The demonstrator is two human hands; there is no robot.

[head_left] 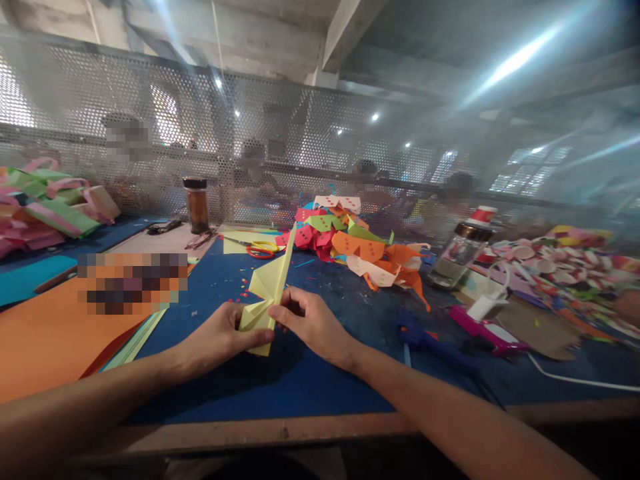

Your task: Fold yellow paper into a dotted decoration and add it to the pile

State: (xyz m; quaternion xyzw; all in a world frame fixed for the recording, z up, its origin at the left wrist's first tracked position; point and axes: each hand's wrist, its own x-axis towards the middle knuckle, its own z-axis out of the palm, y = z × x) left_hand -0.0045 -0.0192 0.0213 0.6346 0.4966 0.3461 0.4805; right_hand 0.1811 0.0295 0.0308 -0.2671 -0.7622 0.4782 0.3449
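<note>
Both hands hold one folded piece of yellow paper point(267, 283) above the blue table top point(210, 400). My left hand point(220, 337) pinches its lower left part, thumb across the front. At its right edge, near the middle fold, my right hand point(313, 323) grips it between thumb and fingers. The paper has several creases and a long narrow point rising to the upper right. Behind it lie scissors point(260, 250) with orange and yellow handles. A pile of colourful folded paper pieces with dots point(360, 247) sits beyond my right hand.
A blue glue gun point(435, 343) and a pink power strip point(487, 330) with a white cable lie at right. A glass bottle point(460, 253) leans behind them. Orange sheets point(45, 347) are stacked left. A dark jar point(197, 207) stands before the perforated metal screen point(300, 147).
</note>
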